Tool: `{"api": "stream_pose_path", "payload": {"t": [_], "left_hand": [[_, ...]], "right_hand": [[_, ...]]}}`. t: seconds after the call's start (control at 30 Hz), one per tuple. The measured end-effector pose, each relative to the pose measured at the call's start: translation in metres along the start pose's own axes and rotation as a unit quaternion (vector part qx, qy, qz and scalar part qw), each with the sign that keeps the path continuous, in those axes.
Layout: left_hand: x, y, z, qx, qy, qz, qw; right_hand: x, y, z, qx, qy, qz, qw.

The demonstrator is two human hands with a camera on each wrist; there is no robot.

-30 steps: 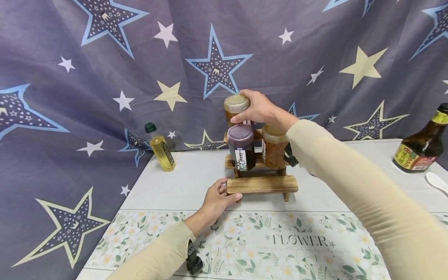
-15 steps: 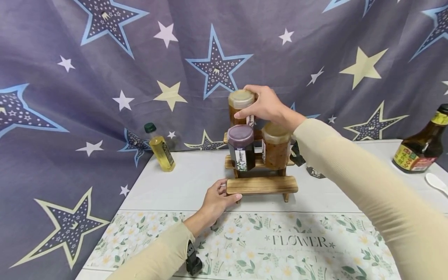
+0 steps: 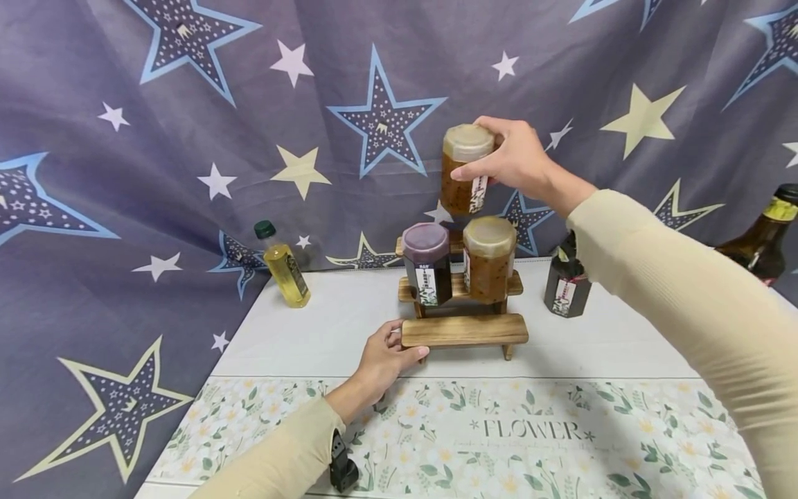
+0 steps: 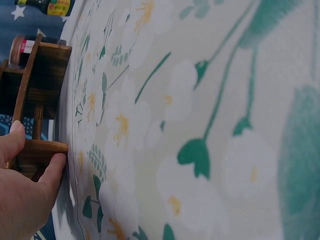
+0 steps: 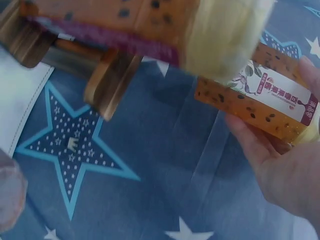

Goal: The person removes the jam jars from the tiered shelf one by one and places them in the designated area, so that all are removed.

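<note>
In the head view my right hand (image 3: 520, 156) grips a jar of amber, seed-flecked preserve (image 3: 460, 184) by its upper part, raised above the top step of a tiered wooden rack (image 3: 464, 330). The right wrist view shows the white label of this jar (image 5: 265, 95), with fingers along its side. My left hand (image 3: 380, 357) pinches the left end of the rack's lowest step. On the middle step stand a dark jar with a purple lid (image 3: 427, 263) and a second amber jar (image 3: 489, 263). In the left wrist view, thumb and fingers press against the step's end (image 4: 45, 146).
A bottle of yellow oil (image 3: 287, 274) stands at the back left. Right of the rack is another dark jar (image 3: 566, 291), partly behind the right sleeve. A brown sauce bottle (image 3: 757, 253) is farther right. A starry curtain (image 3: 249, 173) hangs behind the table.
My right hand has lifted the amber jar up and to the right from behind the purple-lidded jar. The dark jar at right has come into view. My left hand stays at the rack.
</note>
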State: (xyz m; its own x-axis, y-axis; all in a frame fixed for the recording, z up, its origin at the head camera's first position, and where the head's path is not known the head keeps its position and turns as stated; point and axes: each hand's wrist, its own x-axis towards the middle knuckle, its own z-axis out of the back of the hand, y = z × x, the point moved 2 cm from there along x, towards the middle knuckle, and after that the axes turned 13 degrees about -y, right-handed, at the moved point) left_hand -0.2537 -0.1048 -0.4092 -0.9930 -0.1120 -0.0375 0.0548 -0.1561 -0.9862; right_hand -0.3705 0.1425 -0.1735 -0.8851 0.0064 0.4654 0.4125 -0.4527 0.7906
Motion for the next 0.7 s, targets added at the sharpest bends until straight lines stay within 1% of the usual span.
{"api": "stream_pose_path", "payload": {"t": [0.2,0.4,0.5,0.6,0.7], "left_hand": [[0.001,0.003,0.000,0.002,0.003,0.000,1.0000],[0.002,0.004,0.001,0.008,-0.001,0.006,1.0000],[0.002,0.003,0.001,0.008,-0.002,0.008,0.9999],[0.002,0.000,0.001,0.005,0.001,0.007,1.0000],[0.001,0.000,0.002,0.004,0.002,0.009,1.0000]], "right_hand": [[-0.004,-0.009,0.026,-0.006,-0.001,-0.008,1.0000],[-0.011,-0.013,0.056,-0.015,-0.008,0.002,0.9998],[-0.015,-0.017,0.072,-0.008,-0.014,0.004,0.9999],[-0.018,-0.024,0.090,0.015,-0.020,-0.001,0.9997],[-0.023,-0.033,0.107,0.014,-0.029,-0.005,0.9995]]}}
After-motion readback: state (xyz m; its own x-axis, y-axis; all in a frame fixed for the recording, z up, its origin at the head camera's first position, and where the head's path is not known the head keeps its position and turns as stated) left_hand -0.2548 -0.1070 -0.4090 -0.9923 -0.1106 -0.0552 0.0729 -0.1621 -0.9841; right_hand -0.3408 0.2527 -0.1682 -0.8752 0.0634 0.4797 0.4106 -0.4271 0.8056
